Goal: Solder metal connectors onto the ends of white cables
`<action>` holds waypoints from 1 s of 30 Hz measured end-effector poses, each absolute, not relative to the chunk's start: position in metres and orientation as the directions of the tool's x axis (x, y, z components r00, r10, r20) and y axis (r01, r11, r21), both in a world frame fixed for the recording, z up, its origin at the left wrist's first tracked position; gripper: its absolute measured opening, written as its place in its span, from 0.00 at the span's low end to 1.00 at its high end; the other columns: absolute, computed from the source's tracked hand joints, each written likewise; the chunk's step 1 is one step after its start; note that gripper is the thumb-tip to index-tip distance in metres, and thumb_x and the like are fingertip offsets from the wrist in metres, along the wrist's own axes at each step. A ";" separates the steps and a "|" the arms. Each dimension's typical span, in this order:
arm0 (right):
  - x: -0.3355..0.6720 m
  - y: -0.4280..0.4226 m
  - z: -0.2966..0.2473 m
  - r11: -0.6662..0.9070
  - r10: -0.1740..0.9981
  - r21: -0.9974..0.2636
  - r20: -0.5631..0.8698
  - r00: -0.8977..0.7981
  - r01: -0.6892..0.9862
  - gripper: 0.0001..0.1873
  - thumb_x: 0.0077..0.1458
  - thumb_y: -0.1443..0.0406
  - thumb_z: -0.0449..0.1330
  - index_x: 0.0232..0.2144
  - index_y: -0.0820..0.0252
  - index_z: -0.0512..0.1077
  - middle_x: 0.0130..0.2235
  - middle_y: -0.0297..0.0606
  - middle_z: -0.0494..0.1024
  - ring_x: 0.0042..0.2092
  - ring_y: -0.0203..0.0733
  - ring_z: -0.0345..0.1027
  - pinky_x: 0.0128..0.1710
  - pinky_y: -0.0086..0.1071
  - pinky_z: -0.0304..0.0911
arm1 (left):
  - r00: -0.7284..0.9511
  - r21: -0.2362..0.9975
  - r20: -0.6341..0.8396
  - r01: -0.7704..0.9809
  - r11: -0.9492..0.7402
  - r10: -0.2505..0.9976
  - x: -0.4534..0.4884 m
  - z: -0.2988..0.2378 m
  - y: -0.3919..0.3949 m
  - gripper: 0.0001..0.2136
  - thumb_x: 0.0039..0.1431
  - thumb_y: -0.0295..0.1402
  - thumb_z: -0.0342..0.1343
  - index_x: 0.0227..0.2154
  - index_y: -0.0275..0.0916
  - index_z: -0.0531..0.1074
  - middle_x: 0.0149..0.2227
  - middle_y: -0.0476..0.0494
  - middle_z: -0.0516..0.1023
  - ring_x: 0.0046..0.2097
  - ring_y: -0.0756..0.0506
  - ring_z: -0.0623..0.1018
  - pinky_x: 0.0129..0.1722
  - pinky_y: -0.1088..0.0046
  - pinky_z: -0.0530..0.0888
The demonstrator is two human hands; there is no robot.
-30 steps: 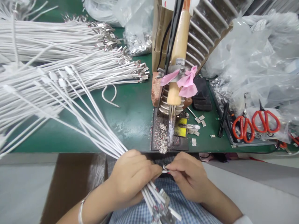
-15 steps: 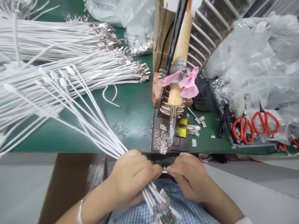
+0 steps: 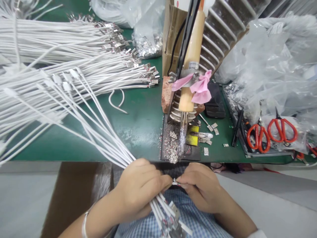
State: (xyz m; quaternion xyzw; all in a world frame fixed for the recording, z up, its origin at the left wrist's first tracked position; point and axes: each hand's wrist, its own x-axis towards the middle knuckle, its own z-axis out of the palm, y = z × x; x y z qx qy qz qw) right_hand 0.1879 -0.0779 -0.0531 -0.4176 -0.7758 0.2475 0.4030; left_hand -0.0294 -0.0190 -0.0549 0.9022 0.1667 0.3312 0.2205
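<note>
My left hand (image 3: 142,190) is closed round a bundle of white USB cables (image 3: 112,145). Their white-plug ends rest up on the table at the left, and their metal USB plugs (image 3: 174,213) hang below the fist over my lap. Between left thumb and forefinger comes out one cable end (image 3: 175,182) with bits of coloured wire showing. My right hand (image 3: 201,185) pinches the tip of that same end; the fingers hide most of it. Just above, a soldering iron (image 3: 183,129) with a wooden handle points down in its stand.
Solder crumbs litter a dark pad (image 3: 170,142) beneath the iron, beside a yellow sponge (image 3: 192,136). Loose metal plugs (image 3: 206,151) lie to its right. Two red-handled scissors (image 3: 258,137) rest on a tray by plastic bags (image 3: 279,66). Stacked white cables (image 3: 61,43) fill the left.
</note>
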 end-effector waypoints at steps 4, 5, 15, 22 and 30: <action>0.188 -0.078 -0.052 0.538 0.842 -0.708 0.425 -0.332 0.457 0.08 0.65 0.71 0.52 0.42 0.59 0.70 0.31 0.36 0.76 0.33 0.38 0.69 0.33 0.31 0.66 | 0.732 0.503 0.520 0.154 -0.850 0.440 -0.030 -0.055 -0.018 0.10 0.68 0.27 0.44 0.39 0.36 0.71 0.23 0.49 0.72 0.23 0.48 0.67 0.27 0.67 0.58; 0.188 -0.078 -0.051 0.541 0.840 -0.705 0.425 -0.337 0.460 0.08 0.65 0.71 0.52 0.41 0.59 0.70 0.31 0.36 0.76 0.33 0.38 0.69 0.33 0.31 0.66 | 0.736 0.499 0.517 0.155 -0.853 0.436 -0.030 -0.055 -0.017 0.10 0.68 0.27 0.44 0.39 0.36 0.71 0.23 0.49 0.72 0.23 0.48 0.67 0.27 0.67 0.58; 0.186 -0.076 -0.048 0.479 0.864 -0.784 0.342 -0.368 0.395 0.08 0.64 0.70 0.50 0.35 0.56 0.68 0.28 0.33 0.74 0.29 0.37 0.65 0.30 0.30 0.61 | 0.738 0.465 0.550 0.118 -0.877 0.391 -0.031 -0.056 -0.017 0.12 0.69 0.27 0.43 0.41 0.36 0.73 0.26 0.46 0.77 0.24 0.47 0.70 0.28 0.66 0.59; 0.186 -0.079 -0.049 0.440 0.879 -0.812 0.303 -0.367 0.383 0.08 0.63 0.70 0.51 0.34 0.57 0.68 0.27 0.33 0.73 0.29 0.36 0.65 0.28 0.30 0.60 | 0.762 0.459 0.529 0.112 -0.881 0.373 -0.030 -0.049 -0.013 0.13 0.70 0.27 0.43 0.40 0.37 0.74 0.24 0.48 0.76 0.23 0.48 0.70 0.27 0.66 0.60; 0.198 -0.096 -0.049 0.379 0.922 -0.878 0.384 -0.040 0.292 0.07 0.63 0.68 0.54 0.39 0.55 0.72 0.26 0.34 0.70 0.27 0.39 0.65 0.26 0.34 0.63 | 0.720 0.482 0.571 0.095 -0.871 0.394 -0.035 -0.053 -0.017 0.13 0.71 0.30 0.43 0.40 0.35 0.74 0.26 0.45 0.77 0.24 0.47 0.72 0.27 0.66 0.61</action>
